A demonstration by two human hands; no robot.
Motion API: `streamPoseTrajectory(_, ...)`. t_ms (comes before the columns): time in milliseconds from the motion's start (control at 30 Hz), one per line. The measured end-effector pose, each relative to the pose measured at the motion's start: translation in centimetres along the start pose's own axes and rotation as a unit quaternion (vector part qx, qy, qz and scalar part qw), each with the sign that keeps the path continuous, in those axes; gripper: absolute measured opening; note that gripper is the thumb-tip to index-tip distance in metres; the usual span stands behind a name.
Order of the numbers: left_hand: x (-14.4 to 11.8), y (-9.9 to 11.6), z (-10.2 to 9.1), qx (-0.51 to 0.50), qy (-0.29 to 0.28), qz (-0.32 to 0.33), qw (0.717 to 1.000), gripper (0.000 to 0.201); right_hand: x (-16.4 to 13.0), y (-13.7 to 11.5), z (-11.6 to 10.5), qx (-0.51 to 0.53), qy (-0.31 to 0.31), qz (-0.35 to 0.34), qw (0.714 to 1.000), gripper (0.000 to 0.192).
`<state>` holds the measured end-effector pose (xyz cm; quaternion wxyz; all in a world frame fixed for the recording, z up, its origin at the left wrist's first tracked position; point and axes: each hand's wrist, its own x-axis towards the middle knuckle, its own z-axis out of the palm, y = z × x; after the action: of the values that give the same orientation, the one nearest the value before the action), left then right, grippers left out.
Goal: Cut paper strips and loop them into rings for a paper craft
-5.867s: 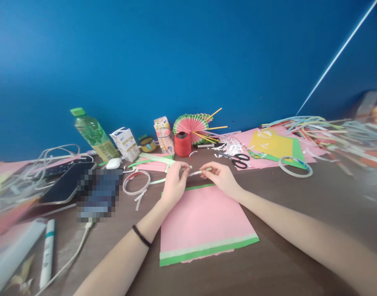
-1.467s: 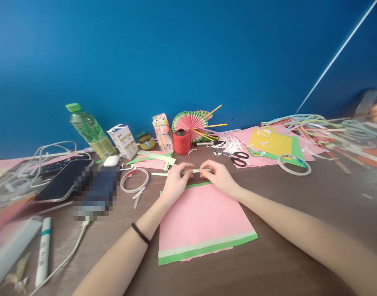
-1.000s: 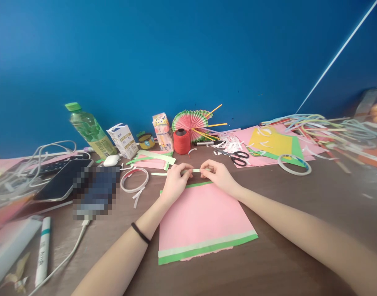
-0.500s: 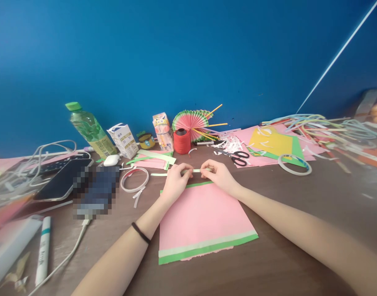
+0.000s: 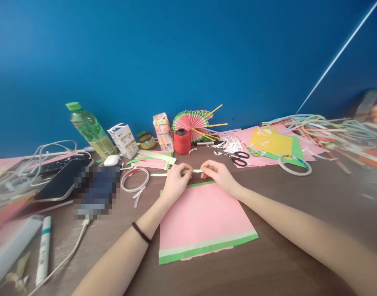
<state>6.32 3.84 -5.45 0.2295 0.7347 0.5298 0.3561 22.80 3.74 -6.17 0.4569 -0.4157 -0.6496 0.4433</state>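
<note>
Between my two hands stretches a narrow pale-green strip (image 5: 197, 171), just beyond the far edge of a pink sheet of paper (image 5: 203, 216) with green borders. My left hand (image 5: 178, 179) is closed in a pinch on the strip, whose other end sticks out to the left of the hand. My right hand (image 5: 217, 174) pinches the strip's right end between thumb and fingertips. Part of the strip is hidden behind the left fingers. Along the sheet's near side run a pale-green band and a darker green one, with a torn pink edge below.
A roll of double-sided tape (image 5: 134, 180) and a phone (image 5: 98, 191) lie to the left. Behind the hands stand a red thread spool (image 5: 182, 142) and a folded paper fan (image 5: 190, 121). Black-handled scissors (image 5: 240, 158) and another tape roll (image 5: 295, 165) are on the right.
The right fingers have shifted slightly, and a little more of the strip shows between the hands. The left hand and the pink sheet stay put.
</note>
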Motion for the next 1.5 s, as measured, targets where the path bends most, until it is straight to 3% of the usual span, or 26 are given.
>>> streamPoseTrajectory(133,0.0,-0.05,0.0,0.002,-0.002,0.007,1.0,0.017,0.06,-0.02,-0.03,-0.008,0.002,0.008,1.0,0.016)
streamPoseTrajectory(333,-0.09,0.21,-0.06,0.016,-0.015,0.006,1.0,0.017,0.04,0.06,0.09,-0.095,0.019,-0.056,0.994,0.013)
streamPoseTrajectory(533,-0.13,0.47,-0.08,0.043,-0.014,0.019,0.999,0.014,0.14,0.44,0.16,-0.107,0.014,-0.074,0.991,0.011)
streamPoseTrajectory(1067,0.17,-0.14,0.23,-0.003,0.0,-0.005,1.0,0.016,0.18,0.37,-0.27,-0.107,0.048,-0.065,0.991,0.011)
streamPoseTrajectory(1500,0.22,-0.16,-0.05,-0.007,-0.014,-0.01,1.0,0.012,0.35,0.19,-0.6,-0.099,0.031,-0.05,0.993,0.012)
